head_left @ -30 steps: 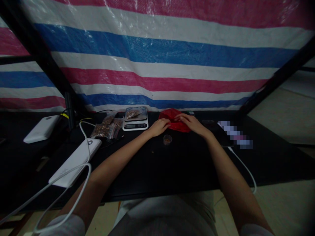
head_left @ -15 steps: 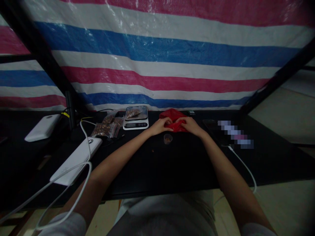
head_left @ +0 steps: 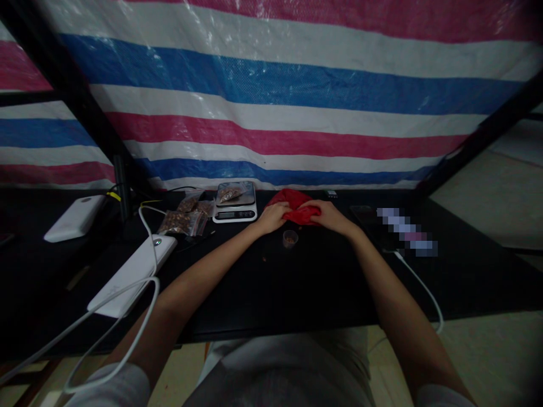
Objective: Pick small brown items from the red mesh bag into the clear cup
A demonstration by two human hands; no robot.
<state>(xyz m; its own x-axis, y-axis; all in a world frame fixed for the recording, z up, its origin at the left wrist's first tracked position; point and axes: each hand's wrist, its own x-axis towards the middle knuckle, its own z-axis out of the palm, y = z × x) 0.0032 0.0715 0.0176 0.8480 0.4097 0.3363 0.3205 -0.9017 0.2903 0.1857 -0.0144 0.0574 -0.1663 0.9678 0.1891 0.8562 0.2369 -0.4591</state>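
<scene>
A crumpled red plastic bag [head_left: 299,216] lies at the back middle of the black table, between my two hands. My left hand [head_left: 274,217] is closed on the bag's left side. On its right side my right hand [head_left: 326,214] grips the edge, fingers bent over the plastic. Whatever is inside the bag is hidden. Just in front stands a small clear cup [head_left: 289,239] with some brown bits in it. To the left, a white digital scale [head_left: 235,215] carries a small clear bag of brown pieces [head_left: 230,195].
Several clear bags of brown pieces [head_left: 178,222] lie left of the scale. A white power bank [head_left: 131,277] with a looping white cable [head_left: 156,294] lies near my left arm. Another white device [head_left: 75,219] is farther left. A dark phone [head_left: 373,226] rests at right, its cable hanging over the edge.
My left hand has closed further on the bag's left side, and the bag's opening has been gathered and flattened. A small brown bit now shows on the table below the bag.
</scene>
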